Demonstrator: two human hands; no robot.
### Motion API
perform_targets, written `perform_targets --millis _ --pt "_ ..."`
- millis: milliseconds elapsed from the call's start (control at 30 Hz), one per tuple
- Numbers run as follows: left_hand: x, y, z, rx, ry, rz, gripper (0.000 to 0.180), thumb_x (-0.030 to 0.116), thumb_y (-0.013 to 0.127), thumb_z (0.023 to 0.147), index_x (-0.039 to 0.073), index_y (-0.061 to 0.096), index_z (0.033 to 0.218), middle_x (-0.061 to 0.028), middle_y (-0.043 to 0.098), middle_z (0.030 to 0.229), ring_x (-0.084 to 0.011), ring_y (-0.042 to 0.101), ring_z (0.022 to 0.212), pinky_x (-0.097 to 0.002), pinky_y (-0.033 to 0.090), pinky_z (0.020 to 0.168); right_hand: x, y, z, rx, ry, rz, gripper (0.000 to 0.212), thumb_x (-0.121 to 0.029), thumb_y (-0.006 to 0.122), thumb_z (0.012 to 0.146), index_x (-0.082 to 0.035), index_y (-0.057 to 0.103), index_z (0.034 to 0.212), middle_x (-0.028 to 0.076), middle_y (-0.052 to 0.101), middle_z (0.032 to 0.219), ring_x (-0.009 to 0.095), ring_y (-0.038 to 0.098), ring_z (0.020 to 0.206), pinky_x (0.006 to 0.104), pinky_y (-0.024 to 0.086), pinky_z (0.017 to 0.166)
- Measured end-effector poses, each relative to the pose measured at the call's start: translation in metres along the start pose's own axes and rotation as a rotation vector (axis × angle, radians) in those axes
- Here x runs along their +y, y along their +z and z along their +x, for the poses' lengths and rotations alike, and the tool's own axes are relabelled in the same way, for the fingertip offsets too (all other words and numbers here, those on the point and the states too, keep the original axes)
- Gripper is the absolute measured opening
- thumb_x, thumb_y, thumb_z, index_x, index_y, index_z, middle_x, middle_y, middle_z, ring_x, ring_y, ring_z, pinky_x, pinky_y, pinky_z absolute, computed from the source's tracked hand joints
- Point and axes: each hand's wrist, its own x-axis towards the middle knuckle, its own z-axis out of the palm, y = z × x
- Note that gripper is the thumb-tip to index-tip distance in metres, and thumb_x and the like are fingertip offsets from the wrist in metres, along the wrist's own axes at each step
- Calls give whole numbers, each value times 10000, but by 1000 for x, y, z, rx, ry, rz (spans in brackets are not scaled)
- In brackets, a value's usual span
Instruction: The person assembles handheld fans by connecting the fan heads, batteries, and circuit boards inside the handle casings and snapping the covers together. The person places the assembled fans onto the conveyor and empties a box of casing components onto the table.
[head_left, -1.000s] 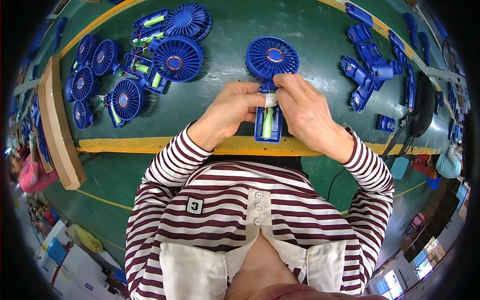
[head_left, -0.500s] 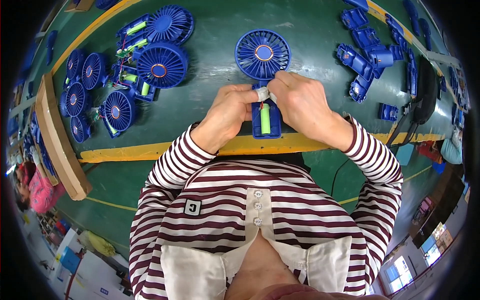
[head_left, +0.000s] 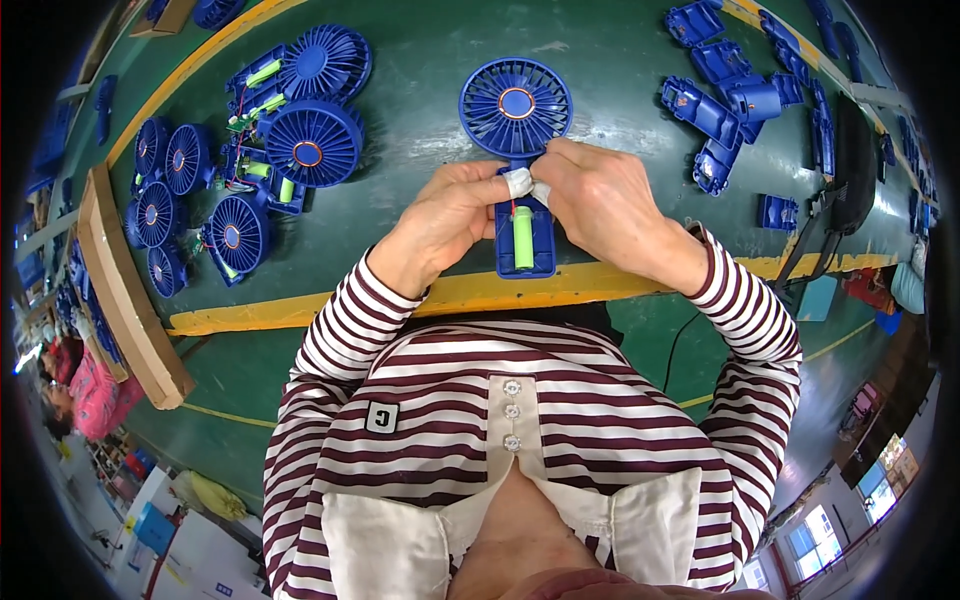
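Observation:
A blue handheld fan [head_left: 516,104] lies in front of me, its round grille pointing away and its handle toward me. In the opened handle sits a green battery cell [head_left: 523,238] with a red wire at its top. My left hand [head_left: 450,212] grips the handle's upper part from the left, with white wrapping on a fingertip. Closed in a pinch at the neck below the grille, my right hand [head_left: 606,205] also has white wrapping on a finger. Whatever small part lies between the fingertips is hidden.
Several fans with exposed batteries [head_left: 315,145] lie at the left of the green table [head_left: 420,110]. Blue handle shells [head_left: 700,105] are piled at the right, near a black strap-like item [head_left: 853,170]. A long cardboard piece [head_left: 125,285] stands at the left edge. Another person in pink [head_left: 95,390] is at far left.
The view has shifted slightly, so the things appear moved a little. Both hands stay at the fan's neck, with only small finger movement.

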Motion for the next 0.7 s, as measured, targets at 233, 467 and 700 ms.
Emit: perform_targets --millis 233,467,700 --pt "-2 4 -4 133 319 -12 172 49 552 840 -22 577 995 -57 620 887 -114 596 749 -256 511 666 -10 8 2 233 159 263 146 -40 595 707 -3 547 840 104 528 760 283 554 678 372 455 563" --pt "3 8 -4 117 505 -111 219 10 521 849 -52 546 1057 -149 603 1044 -208 607 919 -309 495 816 -32 50 2 412 447 298 691 -192 730 657 57 382 1200 164 467 1083 269 533 925 343 454 788" --pt "3 11 -3 13 595 -54 359 75 594 811 -5 497 1147 -174 580 1087 -249 586 968 -349 472 842 -17 49 8 400 725 1380 601 -47 653 705 96 382 1223 106 538 997 150 528 901 264 430 801"
